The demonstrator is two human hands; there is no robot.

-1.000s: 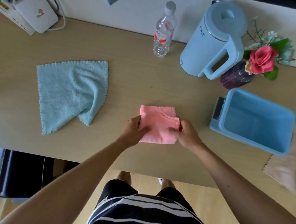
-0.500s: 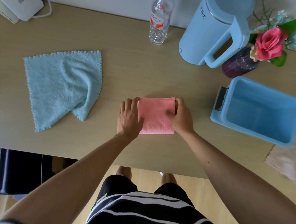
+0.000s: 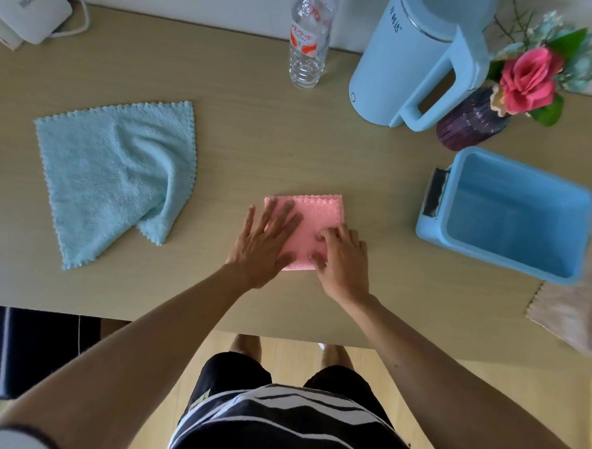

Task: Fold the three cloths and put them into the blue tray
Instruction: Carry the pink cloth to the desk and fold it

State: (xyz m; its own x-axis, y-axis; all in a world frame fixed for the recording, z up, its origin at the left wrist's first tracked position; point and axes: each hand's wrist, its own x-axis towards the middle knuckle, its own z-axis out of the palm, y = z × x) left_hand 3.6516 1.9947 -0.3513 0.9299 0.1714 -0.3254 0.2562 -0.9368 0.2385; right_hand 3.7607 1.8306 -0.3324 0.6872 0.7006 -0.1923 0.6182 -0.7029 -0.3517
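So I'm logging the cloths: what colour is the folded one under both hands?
Pink, with a scalloped edge; the pink cloth shows clearly in the head view.

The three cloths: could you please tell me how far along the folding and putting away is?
Nothing is put away yet: the blue tray holds no cloth. In hand is the pink cloth, folded into a small square on the table, with the left hand flat on it and the right hand pressing its near corner. The blue cloth lies unfolded, as does the beige cloth beside the tray.
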